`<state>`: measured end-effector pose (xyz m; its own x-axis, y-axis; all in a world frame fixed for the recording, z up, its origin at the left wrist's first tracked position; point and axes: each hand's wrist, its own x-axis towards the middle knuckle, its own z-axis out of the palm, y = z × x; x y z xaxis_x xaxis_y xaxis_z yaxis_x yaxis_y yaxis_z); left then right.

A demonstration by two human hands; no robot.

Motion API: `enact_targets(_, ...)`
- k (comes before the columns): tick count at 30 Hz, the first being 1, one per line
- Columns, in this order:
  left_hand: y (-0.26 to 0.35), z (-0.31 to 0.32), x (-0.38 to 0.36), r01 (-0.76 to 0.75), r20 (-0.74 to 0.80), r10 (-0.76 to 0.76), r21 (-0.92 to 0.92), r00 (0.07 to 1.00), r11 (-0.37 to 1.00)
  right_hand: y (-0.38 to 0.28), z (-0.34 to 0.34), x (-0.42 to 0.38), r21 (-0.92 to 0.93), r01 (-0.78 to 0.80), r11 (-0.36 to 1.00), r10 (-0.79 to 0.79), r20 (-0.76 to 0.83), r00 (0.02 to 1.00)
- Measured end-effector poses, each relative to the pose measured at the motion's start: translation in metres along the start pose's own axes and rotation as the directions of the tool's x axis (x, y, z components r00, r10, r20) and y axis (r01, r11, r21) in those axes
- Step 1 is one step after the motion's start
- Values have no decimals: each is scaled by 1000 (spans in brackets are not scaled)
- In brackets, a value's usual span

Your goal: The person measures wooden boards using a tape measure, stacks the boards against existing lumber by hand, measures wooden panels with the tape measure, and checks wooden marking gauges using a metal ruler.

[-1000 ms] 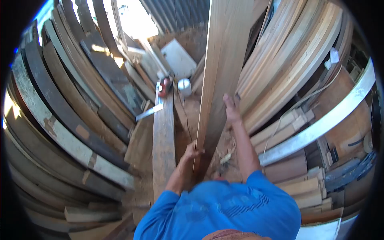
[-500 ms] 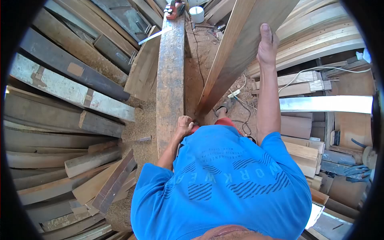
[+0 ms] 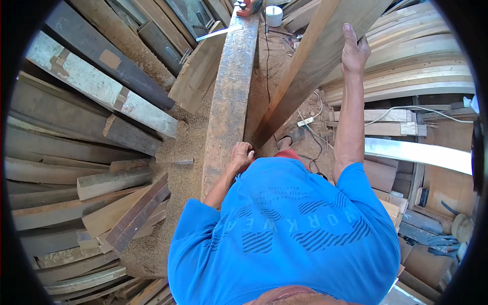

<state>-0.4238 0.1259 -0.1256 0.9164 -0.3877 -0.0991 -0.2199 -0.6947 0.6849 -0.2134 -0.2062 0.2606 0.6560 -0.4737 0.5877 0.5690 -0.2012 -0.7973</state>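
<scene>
A long wooden plank (image 3: 325,53) leans up and away to the right, its lower end close to my body. My right hand (image 3: 354,53) grips the plank's right edge high up, thumb along it and the fingers hidden behind. Down by the plank's lower end, my left hand (image 3: 241,154) has its fingers curled at the right edge of a thick, worn wooden beam (image 3: 231,86). Whatever those fingers hold, if anything, is hidden.
A red power tool (image 3: 248,7) and a metal ruler (image 3: 218,33) lie at the beam's far end, near a white bucket (image 3: 274,16). Stacked boards (image 3: 61,132) line the left. A power strip (image 3: 306,122) and cords lie on the sawdust-covered floor.
The view has turned slightly, so the beam, plank and tools sit farther right in the picture. My right hand keeps its hold on the plank; my left hand's fingers have shifted slightly.
</scene>
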Motion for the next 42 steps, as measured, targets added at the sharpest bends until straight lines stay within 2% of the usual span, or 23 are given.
enact_targets(1, -1, 2, 1, -21, -15, 21, 9, 1000, 1000, 1, 1, 2, 0, -2, 1000, 2, 1, 1000)
enact_targets(4, 10, -5, 5, 50, 17, -49, -37, 999, 998, 3, -1, 5, 56, -37, 998, 37, 17, 999)
enact_targets(7, 22, -14, 22, 139, -31, -153, -279, 988, 950, 3, -4, 3, 155, -79, 985, 70, 62, 996)
enact_targets(10, 44, -41, 60, 105, -115, -152, -338, 982, 935, 18, -29, 9, 268, -249, 931, 199, 199, 960)
enact_targets(13, 62, -62, 107, 89, -170, -188, -469, 967, 879, 15, -30, 11, 442, -299, 846, 232, 200, 952)
enact_targets(16, 83, -89, 130, 95, -188, -219, -512, 957, 854, 28, -54, 17, 502, -394, 770, 304, 255, 918)
enact_targets(17, 83, -91, 134, 97, -188, -225, -522, 956, 847, 33, -60, 20, 549, -491, 676, 241, 465, 852)
enact_targets(19, 76, -86, 131, 104, -196, -237, -519, 951, 849, 37, -62, 26, 541, -698, 470, 21, 783, 621)
enact_targets(21, 64, -74, 114, 168, -129, -269, -512, 955, 842, 32, -67, 29, 440, -796, 415, -73, 888, 453)
enact_targets(24, 37, -42, 78, 224, -65, -297, -510, 953, 830, 41, -80, 39, 392, -804, 448, -271, 916, 295)
enact_targets(28, 21, -17, 17, 337, 72, -340, -429, 938, 838, 29, -93, 43, 312, -841, 442, -326, 929, 174)
enact_targets(29, 18, -9, 5, 361, 115, -349, -464, 930, 809, 36, -94, 50, 273, -863, 425, -418, 905, 80)
enact_targets(32, 10, 8, -13, 426, 236, -355, -524, 905, 737, 33, -112, 47, 242, -888, 391, -414, 908, 65)
enact_targets(33, 13, 6, -10, 440, 271, -347, -523, 898, 730, 34, -109, 48, 202, -911, 359, -452, 892, 19)
enact_targets(34, 18, 4, -5, 450, 305, -334, -520, 892, 726, 36, -108, 47, 229, -913, 338, -477, 878, 43)
enact_targets(36, 38, -6, 21, 299, 216, -214, -530, 953, 794, 37, -110, 40, 291, -905, 310, -521, 848, 94)
enact_targets(37, 56, -11, 40, 213, 171, -142, -530, 975, 821, 31, -123, 28, 364, -882, 299, -401, 887, 230)
enact_targets(40, 123, -29, 121, -152, 70, 239, -595, 968, 789, 19, -133, 12, 454, -829, 327, -150, 891, 429)
enact_targets(42, 188, -46, 167, -365, -35, 440, -618, 898, 697, 6, -145, -2, 565, -646, 514, 99, 709, 698)
